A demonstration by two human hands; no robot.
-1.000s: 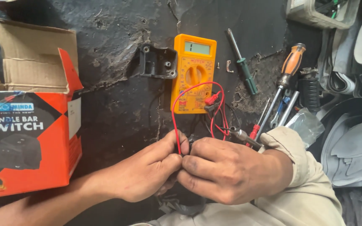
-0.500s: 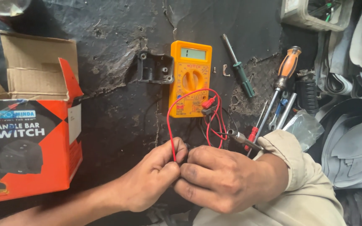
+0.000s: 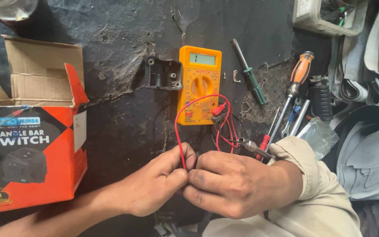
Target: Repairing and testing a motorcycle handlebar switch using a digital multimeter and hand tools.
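A: Where do the hands meet? B: Near centre of the dark counter (image 3: pixel 123 114), the left hand (image 3: pixel 159 186) and right hand (image 3: pixel 233 184) press fingertip to fingertip, both closed in a pinch.

A: On what? B: The left hand grips the red test lead (image 3: pixel 178 131); what the right hand pinches is hidden between the fingers.

A: Why is the yellow multimeter (image 3: pixel 199 85) lying face up beyond them? B: Probably so its display can be read while both hands hold the contact.

A: Surroundings? B: A black plastic housing (image 3: pixel 163 74) touches the meter's left; an orange carton (image 3: pixel 31 145) stands far left; a green screwdriver (image 3: pixel 248 72) and an orange-handled screwdriver (image 3: pixel 297 81) lie right.
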